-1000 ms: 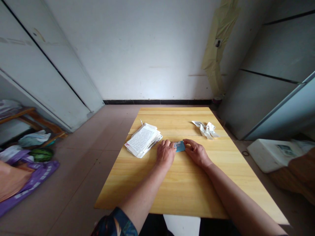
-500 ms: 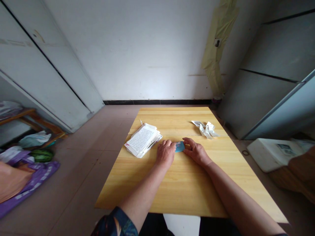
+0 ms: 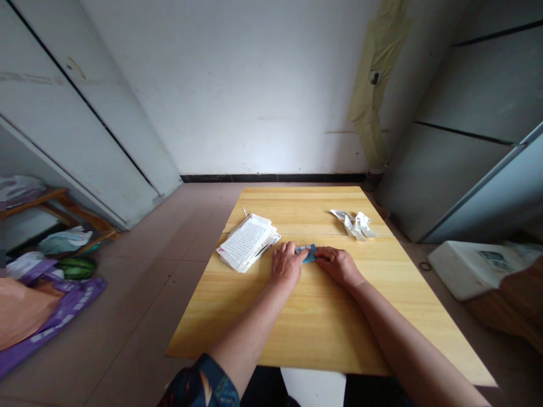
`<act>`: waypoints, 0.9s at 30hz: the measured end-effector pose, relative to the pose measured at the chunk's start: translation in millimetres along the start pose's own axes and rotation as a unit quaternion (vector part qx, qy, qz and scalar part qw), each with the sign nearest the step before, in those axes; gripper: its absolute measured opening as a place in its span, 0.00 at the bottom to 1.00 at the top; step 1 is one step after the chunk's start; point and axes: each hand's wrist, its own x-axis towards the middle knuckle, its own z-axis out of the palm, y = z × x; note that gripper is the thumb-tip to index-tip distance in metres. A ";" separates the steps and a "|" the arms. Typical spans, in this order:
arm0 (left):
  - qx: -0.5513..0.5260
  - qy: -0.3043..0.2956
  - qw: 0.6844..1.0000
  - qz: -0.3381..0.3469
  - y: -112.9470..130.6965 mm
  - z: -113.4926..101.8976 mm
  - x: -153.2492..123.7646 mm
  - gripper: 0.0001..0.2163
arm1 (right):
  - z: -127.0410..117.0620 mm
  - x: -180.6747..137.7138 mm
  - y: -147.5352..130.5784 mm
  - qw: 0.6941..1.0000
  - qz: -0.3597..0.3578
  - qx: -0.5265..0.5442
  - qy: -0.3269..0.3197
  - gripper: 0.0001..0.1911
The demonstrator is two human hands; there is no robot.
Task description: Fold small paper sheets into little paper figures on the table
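Observation:
A small blue paper piece lies on the wooden table, folded or creased, with a pointed end toward the far side. My left hand presses its fingertips on the piece's left end. My right hand holds its right end between the fingertips. A stack of printed paper sheets sits just left of my left hand, nearly touching it. Crumpled white paper strips lie farther back, beyond my right hand.
A white foam box stands on the floor at right. On the floor at left are a purple bag, a watermelon and a low wooden rack. White cabinets flank the table, and a wall stands behind it.
The blue piece has gone from a compact, rounded shape to a flatter, wider, creased one. My hands have closed in on it from both sides, and my left fingers now lie over its end.

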 end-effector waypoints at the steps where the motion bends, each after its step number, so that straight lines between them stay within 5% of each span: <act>1: -0.002 -0.002 1.000 -0.001 0.2 -0.7 -0.1 0.14 | 0.2 -0.2 -0.4 1.000 -0.002 -0.002 0.000 0.10; 27: -0.003 0.034 0.998 0.061 -4.8 -0.8 -0.6 0.14 | 2.7 -6.5 -14.7 0.985 -0.029 -0.167 0.013 0.12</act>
